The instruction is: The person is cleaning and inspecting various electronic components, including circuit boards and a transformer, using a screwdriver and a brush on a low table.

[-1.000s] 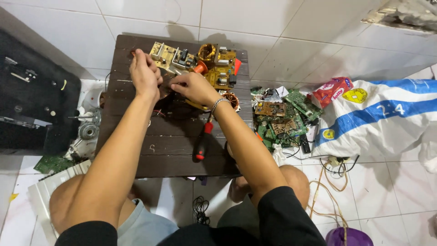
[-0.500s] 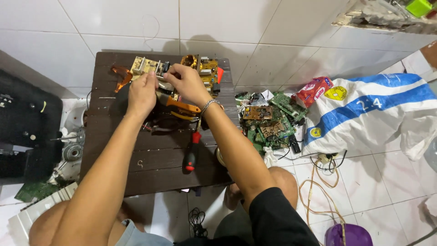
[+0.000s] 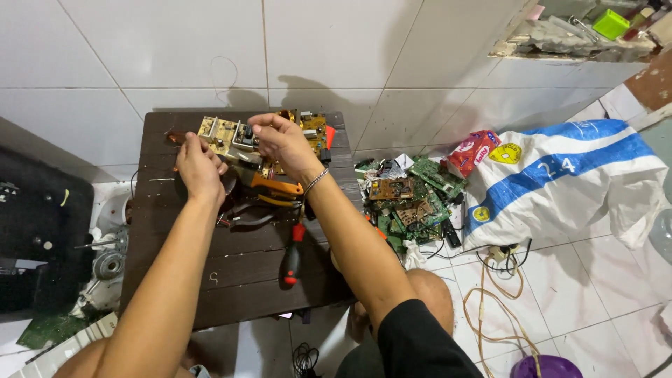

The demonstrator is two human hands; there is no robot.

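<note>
Both my hands hold a tan circuit board (image 3: 222, 135) above the far part of a dark wooden table (image 3: 231, 280). My left hand (image 3: 199, 168) grips its near left edge. My right hand (image 3: 278, 142) pinches a part on its right end. Under my hands lie orange-handled pliers (image 3: 273, 186) and black cables (image 3: 245, 213). A second yellow board (image 3: 313, 130) rests on the table behind my right hand. A red-and-black screwdriver (image 3: 292, 255) lies near the table's middle, beside my right forearm.
A heap of green circuit boards (image 3: 413, 196) sits on the white tiled floor right of the table. A white-and-blue sack (image 3: 574, 182) lies further right. A black device (image 3: 35, 224) and metal parts (image 3: 105, 266) are at the left. A beige cord (image 3: 497, 308) loops near my knee.
My view has shifted, so the table sits more to the left. My hands have lifted the tan board a little and my right hand has moved onto its right end.
</note>
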